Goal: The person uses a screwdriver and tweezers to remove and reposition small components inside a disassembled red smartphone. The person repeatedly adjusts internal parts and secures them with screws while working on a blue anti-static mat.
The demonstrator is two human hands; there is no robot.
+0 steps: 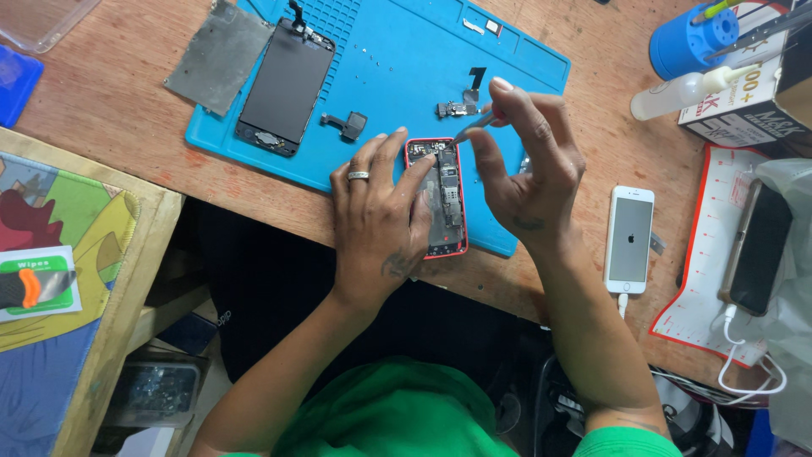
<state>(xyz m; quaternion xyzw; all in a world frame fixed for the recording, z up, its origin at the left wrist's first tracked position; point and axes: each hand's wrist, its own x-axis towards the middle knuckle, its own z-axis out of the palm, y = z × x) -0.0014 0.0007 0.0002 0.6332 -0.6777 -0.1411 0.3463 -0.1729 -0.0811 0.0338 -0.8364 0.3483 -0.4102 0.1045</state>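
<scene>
- My right hand pinches thin metal tweezers between thumb and fingers, closed tight on them, so the tip stays steady over the small parts.
- My left hand lies flat on the open red phone. Its fingers are spread on the phone, not wrapped round anything, and they press it down so it cannot slide.
- The red phone sits at the near edge of the blue mat, face down with its insides showing, close to me so I can look straight into it.
- Both wrists bend in toward the phone, and my right fingers arch up high over it.
- A white phone rests on the wooden table to my right, with a cable plugged in.
- Farther off on the mat lies a black screen, set apart from the red phone, with small loose parts beside it.
</scene>
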